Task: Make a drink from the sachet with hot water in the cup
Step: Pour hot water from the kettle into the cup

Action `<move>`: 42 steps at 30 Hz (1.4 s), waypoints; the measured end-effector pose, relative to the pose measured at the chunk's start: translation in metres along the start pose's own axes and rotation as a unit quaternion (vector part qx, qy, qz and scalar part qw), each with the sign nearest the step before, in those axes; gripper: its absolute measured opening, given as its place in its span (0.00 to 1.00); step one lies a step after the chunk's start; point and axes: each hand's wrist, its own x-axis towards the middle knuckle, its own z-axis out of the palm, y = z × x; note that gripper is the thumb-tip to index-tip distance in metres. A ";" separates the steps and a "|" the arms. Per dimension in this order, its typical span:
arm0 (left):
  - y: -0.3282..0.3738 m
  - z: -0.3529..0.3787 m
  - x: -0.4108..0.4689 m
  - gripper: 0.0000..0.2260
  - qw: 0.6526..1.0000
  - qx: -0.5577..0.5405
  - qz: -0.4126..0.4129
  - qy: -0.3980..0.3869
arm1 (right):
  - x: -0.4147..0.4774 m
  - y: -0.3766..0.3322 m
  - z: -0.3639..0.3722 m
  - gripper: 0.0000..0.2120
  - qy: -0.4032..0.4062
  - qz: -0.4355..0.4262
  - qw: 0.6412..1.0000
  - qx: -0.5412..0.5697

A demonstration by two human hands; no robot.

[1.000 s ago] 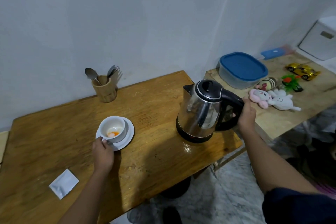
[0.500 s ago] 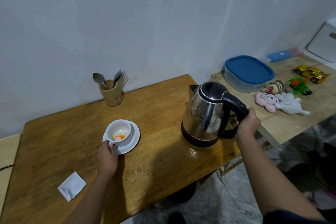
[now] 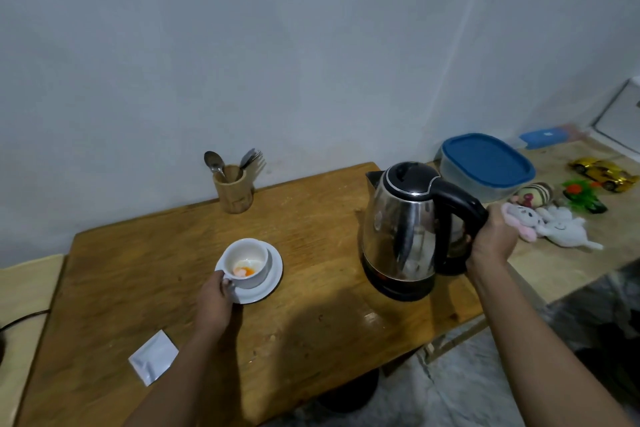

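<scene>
A white cup stands on a white saucer in the middle of the wooden table. Orange and white powder lies in its bottom. My left hand holds the cup by its handle at the near side. A steel kettle with a black lid and handle stands upright on its black base at the table's right end. My right hand is closed around the kettle's handle. A white sachet lies flat near the table's front left.
A wooden holder with spoons and forks stands at the table's back edge by the wall. On a second table to the right are a blue-lidded box, soft toys, a yellow toy car and a green toy.
My right hand has closed more fully around the kettle's handle. My left hand has stayed at the cup. The view has shifted; the kettle stands where it was.
</scene>
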 end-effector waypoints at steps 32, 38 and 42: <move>-0.013 -0.031 0.026 0.13 0.997 0.002 -0.008 -0.083 | -0.081 0.028 0.110 0.25 -0.212 -0.124 0.918 -0.312; -0.016 -0.031 0.030 0.13 0.996 0.006 -0.013 -0.091 | -0.081 0.028 0.120 0.22 -0.241 -0.150 0.901 -0.329; -0.016 -0.030 0.032 0.13 0.996 0.007 -0.011 -0.090 | -0.082 0.026 0.124 0.18 -0.242 -0.110 0.906 -0.328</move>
